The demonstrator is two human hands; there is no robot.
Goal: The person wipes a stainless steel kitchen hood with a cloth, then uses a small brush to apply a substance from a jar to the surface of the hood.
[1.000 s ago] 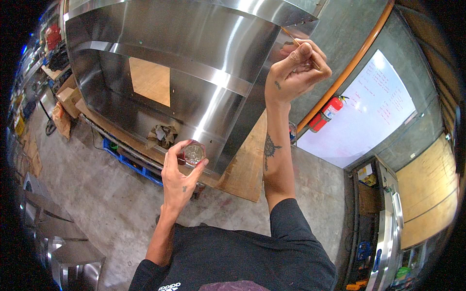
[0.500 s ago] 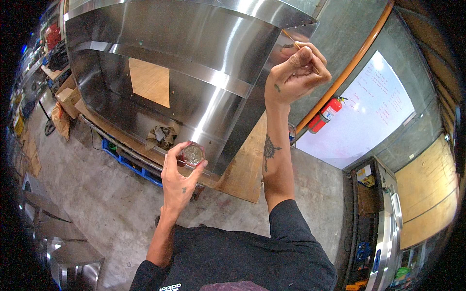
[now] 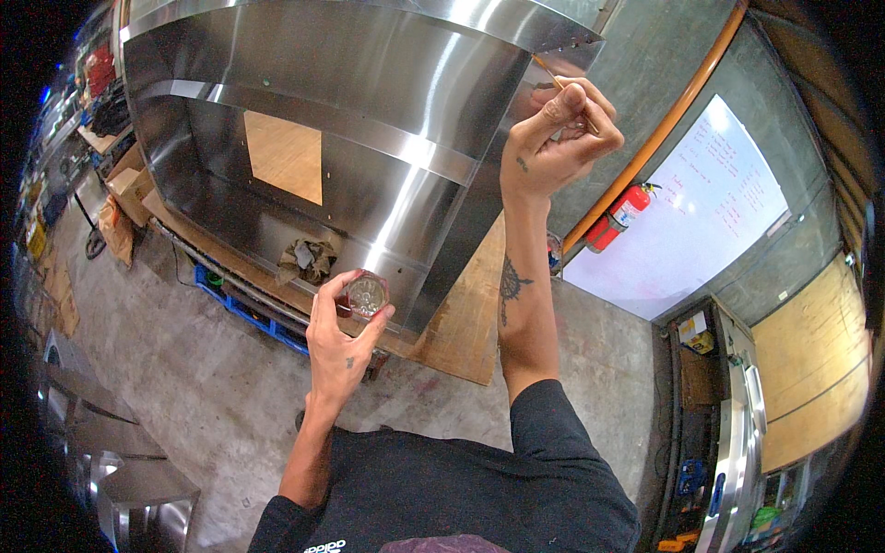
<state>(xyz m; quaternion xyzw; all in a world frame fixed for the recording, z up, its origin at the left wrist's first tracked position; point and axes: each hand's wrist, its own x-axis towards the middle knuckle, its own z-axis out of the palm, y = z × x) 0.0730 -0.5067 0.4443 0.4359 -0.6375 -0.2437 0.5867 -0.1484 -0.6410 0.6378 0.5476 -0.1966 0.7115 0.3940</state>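
Observation:
My left hand (image 3: 339,336) is closed round a small clear cup (image 3: 368,293) with liquid in it, close to the near edge of a large stainless steel cabinet (image 3: 369,83). In my right hand (image 3: 564,129), pinched between thumb and fingers, is a thin stick-like brush (image 3: 550,74). Its tip meets the steel at the cabinet's upper right corner edge; the tip itself is too small to make out. A crumpled brown rag (image 3: 307,261) lies on the steel just beyond my left hand.
Under the cabinet is a work table with a blue crate or pallet (image 3: 249,313) below. Right of it are an orange pipe (image 3: 668,138), a red fire extinguisher (image 3: 616,218), a whiteboard (image 3: 691,212) and a shelf unit (image 3: 696,396). Steel pieces (image 3: 147,488) stand at the lower left.
My right hand has shifted slightly left with the brush, its tip still at the cabinet's corner edge. My left hand and the cup stay where they were.

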